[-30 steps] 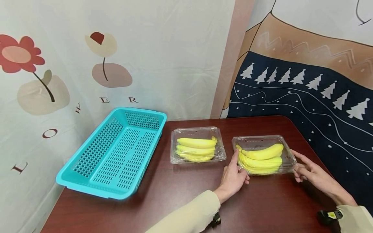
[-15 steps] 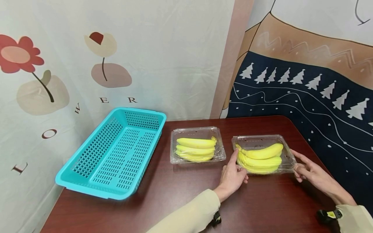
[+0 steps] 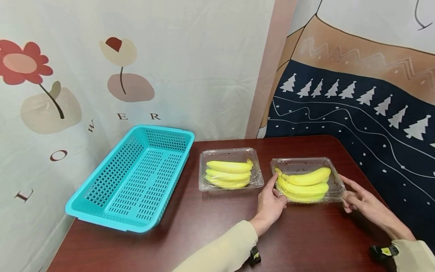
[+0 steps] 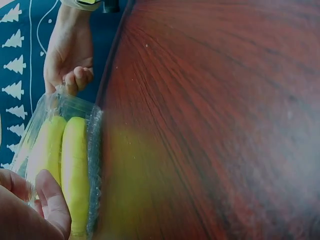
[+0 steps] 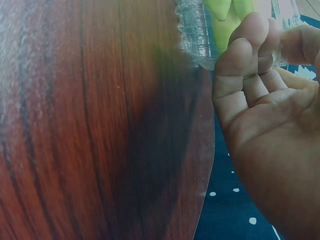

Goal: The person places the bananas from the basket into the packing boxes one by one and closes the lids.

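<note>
A clear plastic clamshell container (image 3: 300, 161) with a bunch of bananas (image 3: 306, 190) inside lies at the right of the table. My left hand (image 3: 269, 207) holds its left end, index finger along the side and thumb by the front corner. At the opposite end, my right hand (image 3: 365, 203) pinches the edge between thumb and fingers. In the left wrist view both hands flank the container (image 4: 75, 104). The right wrist view has the curled fingers of the right hand (image 5: 270, 115) at the container's corner (image 5: 194, 30). A second clamshell container (image 3: 227, 154) of bananas stands left of the hands.
A turquoise slotted plastic basket (image 3: 158, 211) sits on the left of the dark red wooden table (image 3: 204, 230), with no items visible in it. Printed cloths (image 3: 204, 75) hang behind the table and along its right side.
My left hand has shifted slightly, its thumb and fingers drawing closer against the container's left front corner. The right hand, both containers and the basket stay practically where they were.
</note>
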{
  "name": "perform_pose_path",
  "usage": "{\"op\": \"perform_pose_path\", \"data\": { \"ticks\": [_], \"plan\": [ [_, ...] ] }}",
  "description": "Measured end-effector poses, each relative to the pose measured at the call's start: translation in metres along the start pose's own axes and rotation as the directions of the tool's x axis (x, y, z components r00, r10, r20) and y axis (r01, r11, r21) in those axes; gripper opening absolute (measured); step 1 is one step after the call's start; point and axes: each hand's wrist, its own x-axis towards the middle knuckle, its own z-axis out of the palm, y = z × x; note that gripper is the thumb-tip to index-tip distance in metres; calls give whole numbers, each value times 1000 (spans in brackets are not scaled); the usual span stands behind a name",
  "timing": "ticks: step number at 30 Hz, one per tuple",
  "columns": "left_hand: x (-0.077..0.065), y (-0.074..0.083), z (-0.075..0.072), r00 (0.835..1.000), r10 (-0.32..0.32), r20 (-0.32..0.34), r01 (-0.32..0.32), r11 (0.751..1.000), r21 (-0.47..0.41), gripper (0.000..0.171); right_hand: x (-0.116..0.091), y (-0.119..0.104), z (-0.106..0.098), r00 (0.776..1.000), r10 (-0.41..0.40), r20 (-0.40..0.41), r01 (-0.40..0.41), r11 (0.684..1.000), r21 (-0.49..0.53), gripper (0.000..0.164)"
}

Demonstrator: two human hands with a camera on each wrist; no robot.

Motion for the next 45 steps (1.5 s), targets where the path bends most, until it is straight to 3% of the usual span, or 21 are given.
{"op": "perform_pose_path", "data": {
  "ticks": [14,25,37,45],
  "plan": [
    [-1,5,1,998,-55,3,56,997,-54,81,1,2,-1,1000,-21,16,21,999,37,62],
    [1,3,3,998,-66,12,66,993,-98,81,1,-1,0,999,-14,-30,10,992,-128,57],
    [1,5,4,988,-152,-21,145,972,-184,80,1,0,1,999,6,-48,-12,992,-129,58],
    [1,4,6,986,-165,-7,158,956,-246,78,1,0,1,999,-12,-38,7,992,-126,58]
  ]
}}
